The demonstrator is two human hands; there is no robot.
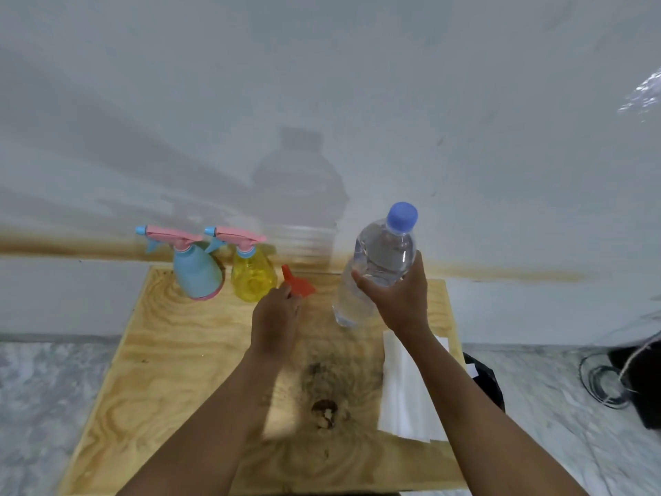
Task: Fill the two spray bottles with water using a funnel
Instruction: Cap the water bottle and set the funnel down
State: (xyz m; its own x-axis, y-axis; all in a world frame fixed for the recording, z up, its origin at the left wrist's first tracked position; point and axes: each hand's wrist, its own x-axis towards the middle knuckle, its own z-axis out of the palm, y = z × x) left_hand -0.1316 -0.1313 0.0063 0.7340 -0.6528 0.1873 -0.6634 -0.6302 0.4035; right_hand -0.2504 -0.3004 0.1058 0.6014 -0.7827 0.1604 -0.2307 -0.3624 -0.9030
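Fingers of right hand wrap clear blue-capped plastic water bottle, likely readying a pour; left hand pinches small red plastic funnel beside capped yellow spray bottle.

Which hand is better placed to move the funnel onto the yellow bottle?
Left. The left hand pinches the funnel, right beside the yellow bottle. The right hand grips the capped water bottle, farther off.

Soft, slightly blurred picture; wall shows a shadow, edges bend.
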